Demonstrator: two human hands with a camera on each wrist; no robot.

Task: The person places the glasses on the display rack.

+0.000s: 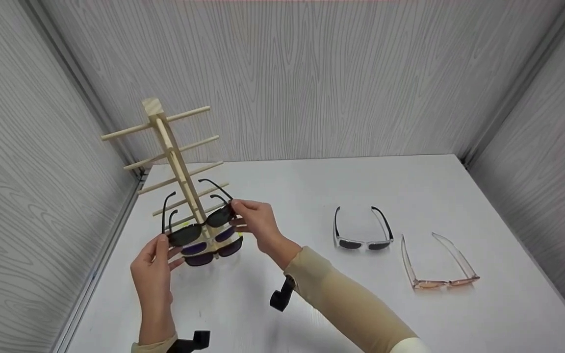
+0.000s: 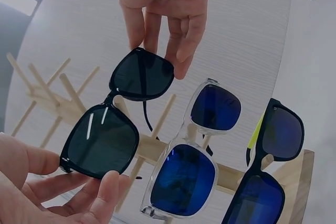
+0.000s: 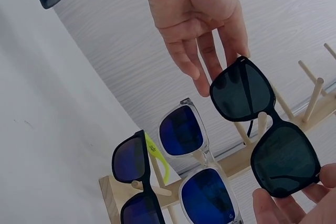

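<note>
Both hands hold black-framed sunglasses (image 1: 186, 235) by their outer ends, in front of a wooden eyewear rack (image 1: 179, 166). My left hand (image 1: 152, 272) pinches the left end, thumb and fingers at the frame corner. At the other end, my right hand (image 1: 260, 225) pinches the upper corner near the hinge. The temples point back, one on either side of the rack's post. In the right wrist view a peg tip (image 3: 262, 120) shows at the bridge. Just below sit clear-framed sunglasses (image 2: 185, 179) with blue lenses, and lower still, dark sunglasses (image 3: 131, 158) with yellow-green temples.
Bare rods (image 1: 189, 113) stick out both sides of the rack's upper part. To the right on the white table (image 1: 292, 196) lie clear-front sunglasses (image 1: 364, 244) with black temples and pink transparent glasses (image 1: 444, 283). Grey wood-grain walls (image 1: 282, 78) enclose the table.
</note>
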